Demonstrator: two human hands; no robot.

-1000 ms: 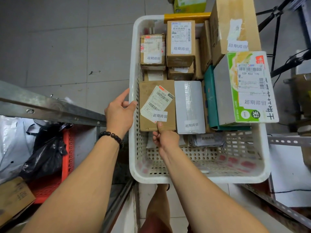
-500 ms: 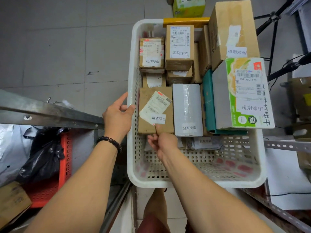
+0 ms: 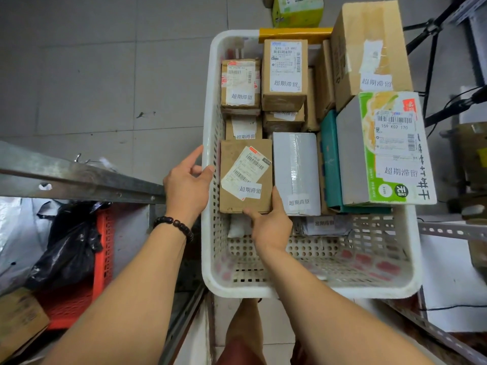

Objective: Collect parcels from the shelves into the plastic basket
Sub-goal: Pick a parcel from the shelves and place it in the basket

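Note:
A white plastic basket (image 3: 311, 288) stands in front of me, packed with several parcels. My right hand (image 3: 270, 225) grips the near end of a brown cardboard parcel (image 3: 234, 196) with a barcode label, thumb along its right side, inside the basket's left half. My left hand (image 3: 185, 181) rests on the outside of the basket's left wall, fingers loosely bent at the rim. A grey taped parcel (image 3: 296, 167) lies right beside the brown one. A green and white box (image 3: 387, 148) and a large brown box (image 3: 369, 48) sit at the right.
A metal shelf rail (image 3: 79, 177) runs at the left, with a black bag (image 3: 68, 241), a red crate (image 3: 102, 259) and a cardboard box (image 3: 18, 317) under it. Another shelf rail (image 3: 448, 229) is at the right. A tripod (image 3: 432, 48) stands behind. Grey tiled floor lies beyond.
My right hand has shifted from pinching the brown parcel's near edge at its middle to holding its near right corner, thumb up along the side. The left hand stays at the basket wall.

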